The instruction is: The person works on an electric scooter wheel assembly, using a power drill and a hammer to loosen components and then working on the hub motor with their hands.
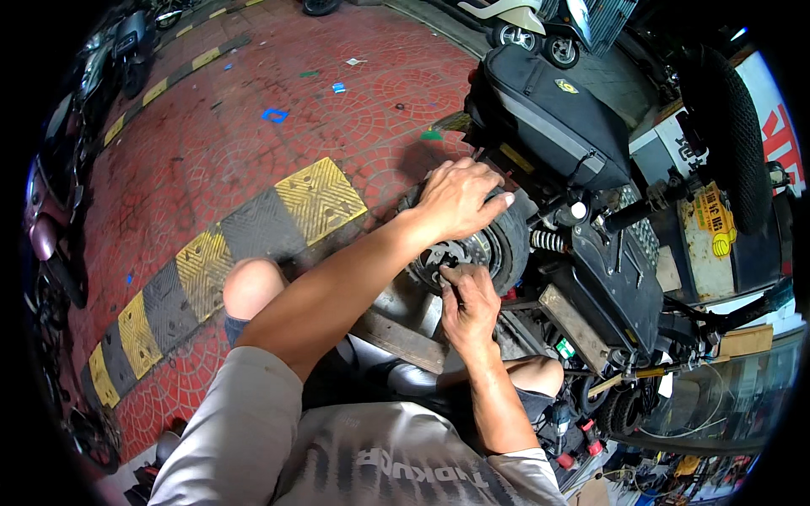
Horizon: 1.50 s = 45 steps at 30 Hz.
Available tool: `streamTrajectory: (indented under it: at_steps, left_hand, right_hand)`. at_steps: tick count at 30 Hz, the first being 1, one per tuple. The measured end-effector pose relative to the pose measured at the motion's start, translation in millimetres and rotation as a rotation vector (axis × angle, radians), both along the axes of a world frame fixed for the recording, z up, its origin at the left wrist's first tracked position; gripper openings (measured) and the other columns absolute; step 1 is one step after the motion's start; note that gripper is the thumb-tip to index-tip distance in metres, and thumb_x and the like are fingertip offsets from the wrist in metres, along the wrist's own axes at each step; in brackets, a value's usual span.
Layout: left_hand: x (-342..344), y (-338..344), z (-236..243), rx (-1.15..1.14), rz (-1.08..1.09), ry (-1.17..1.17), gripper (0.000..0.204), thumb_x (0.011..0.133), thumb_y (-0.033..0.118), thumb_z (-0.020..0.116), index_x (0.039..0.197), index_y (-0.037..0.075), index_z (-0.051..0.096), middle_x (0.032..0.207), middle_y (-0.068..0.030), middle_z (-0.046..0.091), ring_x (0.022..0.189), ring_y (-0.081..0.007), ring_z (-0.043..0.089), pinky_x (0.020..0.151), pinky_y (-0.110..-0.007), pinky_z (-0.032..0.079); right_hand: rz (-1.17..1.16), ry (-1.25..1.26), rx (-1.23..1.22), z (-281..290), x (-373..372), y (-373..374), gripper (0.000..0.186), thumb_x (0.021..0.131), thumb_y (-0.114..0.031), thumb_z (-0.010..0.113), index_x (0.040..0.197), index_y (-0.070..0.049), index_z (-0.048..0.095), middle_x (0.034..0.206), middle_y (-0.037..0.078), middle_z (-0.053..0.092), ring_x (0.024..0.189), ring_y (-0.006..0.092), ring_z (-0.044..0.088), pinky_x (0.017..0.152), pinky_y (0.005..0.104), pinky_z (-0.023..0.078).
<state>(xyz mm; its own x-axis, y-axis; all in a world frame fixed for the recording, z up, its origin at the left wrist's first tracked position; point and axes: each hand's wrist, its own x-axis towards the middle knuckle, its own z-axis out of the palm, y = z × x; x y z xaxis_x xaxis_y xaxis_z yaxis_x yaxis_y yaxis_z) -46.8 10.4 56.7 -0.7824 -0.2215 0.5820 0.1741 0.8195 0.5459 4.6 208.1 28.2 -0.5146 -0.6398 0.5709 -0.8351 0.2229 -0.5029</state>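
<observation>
A small scooter wheel (511, 244) with a black tyre stands in front of me, at the rear of a scooter. My left hand (462, 196) lies over the top of its tyre, fingers curled around the tread and thumb pointing right. At the hub, beside a perforated brake disc (479, 244), are the fingertips of my right hand (469, 305). They are pinched together, and whatever is between them is too small to make out. Right of the wheel is a coil shock absorber (548, 241). Above it hangs a black bag (553, 114) with grey trim.
A wrench (618, 248) lies on the scooter's dark deck. A wooden block (574, 327) leans below it, and a plank (401, 341) lies before my knees. Left runs a yellow and black speed bump (202, 268) on red paving. A power drill (558, 419) sits lower right; parked scooters stand left and behind.
</observation>
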Motion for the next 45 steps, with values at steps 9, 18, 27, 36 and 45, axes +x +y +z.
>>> streamTrajectory:
  at_steps: [9,18,27,36,45]
  left_hand:
    - [19.6,-26.4,-24.0,0.070,-0.177,-0.036,0.060,0.112,0.046,0.059,0.159,0.010,0.057,0.165,-0.0162,0.053,0.152,-0.0377,0.047,0.126,-0.054,0.036]
    - [44.2,-47.3,-33.9,0.113,-0.295,-0.083,0.089,0.094,0.053,0.078,0.162,0.005,0.048,0.175,-0.0229,0.038,0.165,-0.0460,0.029,0.133,-0.057,0.027]
    - [77.2,-45.3,-30.1,0.007,-0.347,-0.162,0.093,0.086,0.057,0.084,0.158,0.010,0.049,0.183,-0.0233,0.019,0.169,-0.0506,0.015,0.132,-0.070,0.019]
    - [79.1,-43.7,-30.7,-0.016,-0.316,-0.171,0.098,0.085,0.062,0.087,0.161,0.013,0.047,0.185,-0.0207,0.014,0.170,-0.0485,0.011,0.130,-0.072,0.021]
    - [77.4,-41.0,-35.6,-0.024,-0.299,-0.129,0.101,0.082,0.057,0.090,0.163,0.013,0.048,0.185,-0.0209,0.014,0.170,-0.0483,0.012,0.131,-0.070,0.021]
  right_hand:
    - [-0.007,-0.054,0.024,11.2,-22.8,-5.7,0.024,0.089,0.005,0.076,0.111,-0.004,0.075,0.105,0.017,0.069,0.093,0.0400,0.072,0.081,0.0470,0.059]
    - [-0.007,-0.206,-0.001,19.4,-41.3,-8.8,0.017,0.091,0.003,0.078,0.107,0.000,0.076,0.099,0.018,0.073,0.093,0.0380,0.073,0.084,0.0438,0.058]
    - [-0.042,-0.339,-0.012,20.3,-41.3,-9.7,0.015,0.092,0.003,0.080,0.106,0.001,0.080,0.099,0.016,0.076,0.091,0.0302,0.075,0.083,0.0386,0.058]
    - [-0.006,-0.424,0.034,32.2,-43.9,-8.9,0.016,0.093,0.006,0.076,0.108,0.002,0.080,0.099,0.013,0.075,0.089,0.0229,0.074,0.081,0.0341,0.058]
    - [0.040,-0.578,0.038,31.8,-47.0,-9.3,0.015,0.096,0.007,0.074,0.110,0.003,0.079,0.098,0.012,0.074,0.080,0.0170,0.075,0.074,0.0305,0.059]
